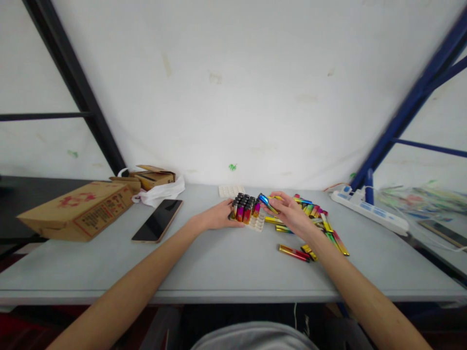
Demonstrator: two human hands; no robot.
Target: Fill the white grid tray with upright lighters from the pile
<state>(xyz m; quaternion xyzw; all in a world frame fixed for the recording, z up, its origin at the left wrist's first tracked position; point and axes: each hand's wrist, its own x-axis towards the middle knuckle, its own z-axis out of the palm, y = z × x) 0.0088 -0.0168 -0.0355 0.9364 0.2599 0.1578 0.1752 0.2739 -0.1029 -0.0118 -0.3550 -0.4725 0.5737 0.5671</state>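
Note:
Several metallic-coloured lighters [243,212] with black tops stand upright, packed together in a white moulded tray [257,223]. Around the left side of this group my left hand [221,215] is closed, its thumb along the front. The tray's right part shows bare sockets. My right hand [290,212] pinches a shiny blue-and-gold lighter [268,203], tilted, just right of the standing ones. Under and beside that hand lies a loose heap of lighters [326,223] in gold, red, green and blue. A red-and-gold lighter [294,253] lies nearer the front edge.
Another white tray [231,191] lies by the wall. To the left are a phone [158,221], a long cardboard box [80,206], a small open carton [155,179] and a white plastic bag [164,191]. A power strip [370,210] with plugs lies right, beside a blue metal frame [394,116].

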